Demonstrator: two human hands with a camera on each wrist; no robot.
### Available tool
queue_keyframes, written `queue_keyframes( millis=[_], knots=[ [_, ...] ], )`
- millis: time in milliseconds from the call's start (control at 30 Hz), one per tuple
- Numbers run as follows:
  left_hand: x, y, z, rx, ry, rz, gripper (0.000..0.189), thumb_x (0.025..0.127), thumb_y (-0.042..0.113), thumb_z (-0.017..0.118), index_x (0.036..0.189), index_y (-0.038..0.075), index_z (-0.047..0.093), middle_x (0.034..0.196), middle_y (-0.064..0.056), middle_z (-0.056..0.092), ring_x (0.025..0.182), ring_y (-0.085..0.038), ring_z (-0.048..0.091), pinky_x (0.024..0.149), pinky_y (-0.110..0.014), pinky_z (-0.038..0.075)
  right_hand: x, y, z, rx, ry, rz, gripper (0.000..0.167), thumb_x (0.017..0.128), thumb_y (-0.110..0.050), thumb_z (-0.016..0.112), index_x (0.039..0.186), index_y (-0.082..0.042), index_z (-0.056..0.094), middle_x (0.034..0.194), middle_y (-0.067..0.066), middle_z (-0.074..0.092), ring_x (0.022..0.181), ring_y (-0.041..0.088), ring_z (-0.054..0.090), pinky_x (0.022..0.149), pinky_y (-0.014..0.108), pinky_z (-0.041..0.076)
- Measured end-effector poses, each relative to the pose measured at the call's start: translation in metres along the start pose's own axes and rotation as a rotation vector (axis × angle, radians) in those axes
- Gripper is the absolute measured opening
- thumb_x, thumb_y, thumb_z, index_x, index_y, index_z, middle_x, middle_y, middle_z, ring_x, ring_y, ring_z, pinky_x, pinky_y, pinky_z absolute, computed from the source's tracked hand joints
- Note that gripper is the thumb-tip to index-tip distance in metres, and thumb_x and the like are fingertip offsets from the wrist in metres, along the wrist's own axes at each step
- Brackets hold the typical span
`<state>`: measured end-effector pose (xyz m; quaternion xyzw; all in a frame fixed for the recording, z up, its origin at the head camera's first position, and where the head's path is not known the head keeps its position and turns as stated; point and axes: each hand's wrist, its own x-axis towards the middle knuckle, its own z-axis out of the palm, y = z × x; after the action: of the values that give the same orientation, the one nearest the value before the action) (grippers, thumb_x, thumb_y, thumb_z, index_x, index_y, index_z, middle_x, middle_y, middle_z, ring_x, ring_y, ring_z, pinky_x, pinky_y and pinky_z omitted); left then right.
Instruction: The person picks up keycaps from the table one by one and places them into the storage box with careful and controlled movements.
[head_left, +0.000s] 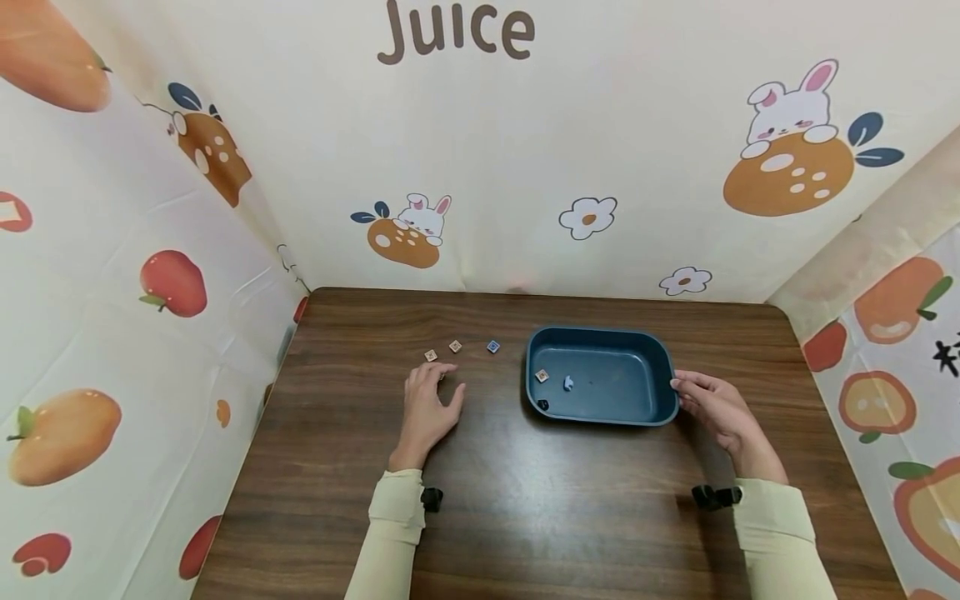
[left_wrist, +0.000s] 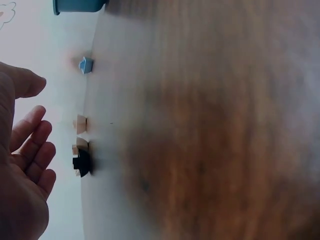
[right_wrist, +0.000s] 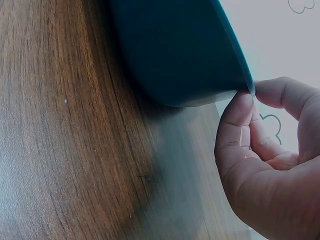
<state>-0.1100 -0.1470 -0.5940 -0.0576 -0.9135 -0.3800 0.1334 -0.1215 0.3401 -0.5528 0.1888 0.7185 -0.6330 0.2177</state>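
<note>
My left hand (head_left: 429,410) is over the table's left half, its fingers relaxed and thumb apart, holding nothing. Just beyond its fingertips lie two small tan square pieces (head_left: 455,346), with a small blue square piece (head_left: 492,347) farther right. In the left wrist view a small black piece (left_wrist: 83,162) stands by the tan ones near the fingers; the hand mostly hides that spot in the head view. My right hand (head_left: 722,410) pinches the right rim of a dark teal tray (head_left: 600,417) between thumb and fingers. Inside, at the left, lie a tan piece (head_left: 542,376), a light blue piece (head_left: 568,383) and a black piece (head_left: 543,405).
The brown wooden table (head_left: 480,533) meets a printed cloth backdrop (head_left: 495,167) at its far edge. More printed cloth hangs along the left and right sides. A black wrist strap mount (head_left: 431,499) sits at the left cuff, and another (head_left: 716,497) at the right cuff.
</note>
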Motion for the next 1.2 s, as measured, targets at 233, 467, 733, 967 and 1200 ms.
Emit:
queue_keyframes(
  millis=[233,467,733,967,1200],
  knots=[
    [-0.002,-0.008,-0.004,0.015,-0.021,-0.066,0.035,0.094,0.023,0.078,0.126,0.008,0.072,0.123,-0.011,0.067,0.117,-0.035,0.057,0.105,-0.054,0.04,-0.001,-0.002,0.0,-0.001,-0.003,0.0,0.011,0.104,-0.035,0.069,0.112,-0.03,0.074,0.097,-0.024,0.071,0.089,-0.002,0.066,0.084,0.015,0.059],
    [-0.005,-0.019,-0.01,0.033,0.004,-0.094,0.034,0.093,0.021,0.079,0.123,0.008,0.072,0.125,-0.014,0.067,0.119,-0.039,0.056,0.106,-0.055,0.039,0.0,-0.003,0.001,-0.017,0.007,0.031,0.027,0.105,-0.034,0.068,0.127,-0.019,0.072,0.097,-0.024,0.07,0.089,-0.001,0.066,0.084,0.016,0.059],
    [-0.009,-0.03,-0.013,0.054,0.0,-0.129,0.035,0.093,0.022,0.08,0.123,0.007,0.073,0.123,-0.014,0.066,0.118,-0.039,0.054,0.107,-0.056,0.036,-0.001,-0.002,0.001,-0.053,0.02,0.022,0.028,0.103,-0.04,0.069,0.125,-0.022,0.071,0.098,-0.025,0.069,0.091,-0.002,0.066,0.085,0.015,0.058],
    [-0.01,-0.035,-0.015,0.081,-0.028,-0.168,0.033,0.093,0.023,0.08,0.123,0.009,0.074,0.125,-0.014,0.064,0.121,-0.04,0.052,0.109,-0.057,0.034,-0.003,-0.001,0.002,-0.059,0.029,0.016,0.037,0.102,-0.043,0.07,0.13,-0.019,0.069,0.098,-0.026,0.069,0.092,-0.003,0.066,0.085,0.014,0.058],
    [-0.01,-0.037,-0.016,0.075,-0.027,-0.167,0.029,0.093,0.022,0.081,0.118,0.009,0.075,0.122,-0.013,0.064,0.12,-0.039,0.053,0.108,-0.056,0.035,-0.003,-0.002,0.003,-0.054,0.032,0.02,0.035,0.102,-0.043,0.07,0.128,-0.02,0.069,0.097,-0.026,0.07,0.092,-0.003,0.066,0.085,0.014,0.058]
  ],
)
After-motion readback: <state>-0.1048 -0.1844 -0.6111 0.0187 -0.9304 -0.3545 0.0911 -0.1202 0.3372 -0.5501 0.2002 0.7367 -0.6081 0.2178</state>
